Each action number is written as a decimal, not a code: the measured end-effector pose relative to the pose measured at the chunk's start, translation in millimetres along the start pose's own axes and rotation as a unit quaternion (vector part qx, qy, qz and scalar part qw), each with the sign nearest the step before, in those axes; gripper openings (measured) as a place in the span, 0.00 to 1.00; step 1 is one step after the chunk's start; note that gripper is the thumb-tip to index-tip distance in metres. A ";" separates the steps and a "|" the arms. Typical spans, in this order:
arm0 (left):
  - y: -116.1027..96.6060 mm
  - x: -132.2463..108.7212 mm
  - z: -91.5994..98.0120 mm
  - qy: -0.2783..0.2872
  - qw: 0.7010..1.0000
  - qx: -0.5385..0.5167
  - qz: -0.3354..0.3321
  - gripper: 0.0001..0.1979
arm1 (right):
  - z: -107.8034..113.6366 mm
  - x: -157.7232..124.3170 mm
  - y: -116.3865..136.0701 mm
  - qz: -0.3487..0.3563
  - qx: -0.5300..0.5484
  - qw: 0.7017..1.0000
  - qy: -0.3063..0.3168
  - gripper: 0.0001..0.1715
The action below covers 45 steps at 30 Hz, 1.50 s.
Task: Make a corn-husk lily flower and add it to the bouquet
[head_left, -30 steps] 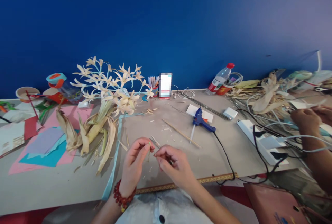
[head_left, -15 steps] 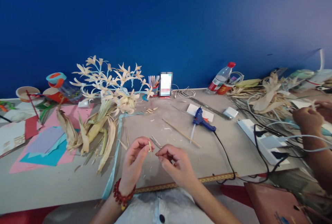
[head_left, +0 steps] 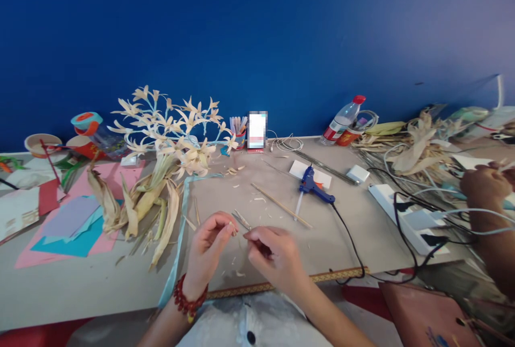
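Left hand (head_left: pixel 209 250) fingers pinched on husk bit (head_left: pixel 232 227), above tabletop (head_left: pixel 322 250). Right hand (head_left: pixel 273 256) just beside it, fingers together; contents unclear.

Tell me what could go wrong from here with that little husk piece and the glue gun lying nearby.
1. The husk piece is tiny and only pinched at the fingertips of the left hand; it could slip and vanish among the scraps on the table.
2. The cord of the glue gun runs over the table edge close to the right hand; a snagging forearm might drag the gun off.
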<state>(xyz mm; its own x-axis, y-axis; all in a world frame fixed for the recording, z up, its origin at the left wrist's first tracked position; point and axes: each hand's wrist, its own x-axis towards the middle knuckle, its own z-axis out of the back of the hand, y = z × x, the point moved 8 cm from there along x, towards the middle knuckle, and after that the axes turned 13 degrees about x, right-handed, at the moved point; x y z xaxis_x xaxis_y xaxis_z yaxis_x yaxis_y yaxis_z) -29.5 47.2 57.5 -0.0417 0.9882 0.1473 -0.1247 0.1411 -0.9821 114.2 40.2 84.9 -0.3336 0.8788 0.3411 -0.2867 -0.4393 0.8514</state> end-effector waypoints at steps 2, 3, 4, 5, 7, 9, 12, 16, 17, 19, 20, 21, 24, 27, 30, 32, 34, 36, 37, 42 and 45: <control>-0.1 0.2 0.2 0.003 1.000 0.013 0.003 0.09 | 0.7 0.5 3.7 0.022 -0.031 0.999 0.004 0.09; -0.5 0.2 0.3 0.003 1.000 0.018 0.003 0.09 | 0.9 0.7 4.8 0.029 -0.042 0.999 0.006 0.10; -1.1 0.3 0.3 0.003 1.000 0.020 0.003 0.10 | 1.3 0.8 5.7 0.034 -0.049 0.998 0.006 0.10; -1.7 0.4 0.2 0.002 1.000 0.021 0.003 0.11 | 1.9 1.0 6.3 0.037 -0.052 0.998 0.004 0.10; -2.0 0.5 -0.4 0.002 1.000 0.018 0.006 0.13 | 2.4 1.5 7.1 0.037 -0.053 0.998 0.002 0.09; -1.5 0.6 -0.9 -0.001 1.000 0.012 0.009 0.14 | 2.8 1.9 7.5 0.031 -0.049 0.998 0.001 0.09; -0.5 0.6 -1.6 -0.003 1.000 0.002 0.007 0.14 | 3.7 2.0 7.9 0.021 -0.037 0.999 -0.004 0.09; -3.2 0.5 -1.6 0.001 1.000 0.013 -0.009 0.13 | 3.4 0.9 7.9 0.021 -0.009 1.000 -0.001 0.08; -4.6 0.4 -1.5 0.003 1.000 0.023 -0.014 0.13 | 3.0 0.6 7.6 0.021 -0.003 1.000 0.002 0.08; -7.5 0.2 -1.2 0.007 0.999 0.041 -0.022 0.12 | 3.0 0.2 6.9 0.021 0.002 1.000 0.002 0.08; -8.6 0.1 -1.0 0.009 0.999 0.047 -0.024 0.12 | 2.8 0.1 6.3 0.019 0.001 1.000 0.003 0.08; -9.5 0.0 -0.7 0.009 0.998 0.050 -0.027 0.12 | 2.6 0.1 5.7 0.017 0.000 1.000 0.005 0.08; -10.3 -0.3 -0.7 0.010 0.998 0.053 -0.028 0.12 | 2.3 0.0 4.6 0.009 -0.002 1.000 0.006 0.08; -10.0 -0.4 -1.3 0.011 0.998 0.057 -0.028 0.13 | 2.5 -0.1 4.2 0.005 -0.001 1.000 0.004 0.08; -10.1 -0.7 -1.3 0.009 0.998 0.059 -0.030 0.12 | 2.6 -0.4 3.5 0.004 0.002 1.000 0.000 0.08; -10.1 -1.0 -1.8 0.011 0.998 0.058 -0.031 0.12 | 2.2 -0.6 2.1 -0.001 0.010 1.000 0.003 0.07; -9.9 -1.3 -2.5 0.015 0.998 0.058 -0.030 0.12 | 1.6 -0.8 0.8 -0.007 0.020 1.000 0.008 0.07; -9.8 -1.5 -2.3 0.012 0.998 0.059 -0.030 0.12 | 1.9 -1.1 0.6 -0.007 0.026 1.000 0.009 0.07; -9.9 -1.6 -2.0 0.010 0.998 0.060 -0.030 0.12 | 2.1 -1.4 0.6 -0.006 0.026 1.000 0.009 0.07; -13.0 -1.4 -1.5 0.012 0.997 0.071 -0.039 0.11 | 3.3 -3.1 0.0 -0.001 0.017 1.000 0.000 0.07; -15.7 -1.2 -0.5 0.015 0.994 0.095 -0.053 0.11 | 3.4 -3.6 -1.1 -0.003 0.012 1.000 -0.001 0.07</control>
<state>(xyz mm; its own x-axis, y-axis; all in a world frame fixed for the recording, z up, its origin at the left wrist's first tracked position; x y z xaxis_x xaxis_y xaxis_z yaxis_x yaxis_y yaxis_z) -27.0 43.8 72.7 0.0107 0.9702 0.2420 -0.3121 0.2331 -0.9210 118.8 38.2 84.1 -0.3295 0.8817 0.3377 -0.2667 -0.4300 0.8625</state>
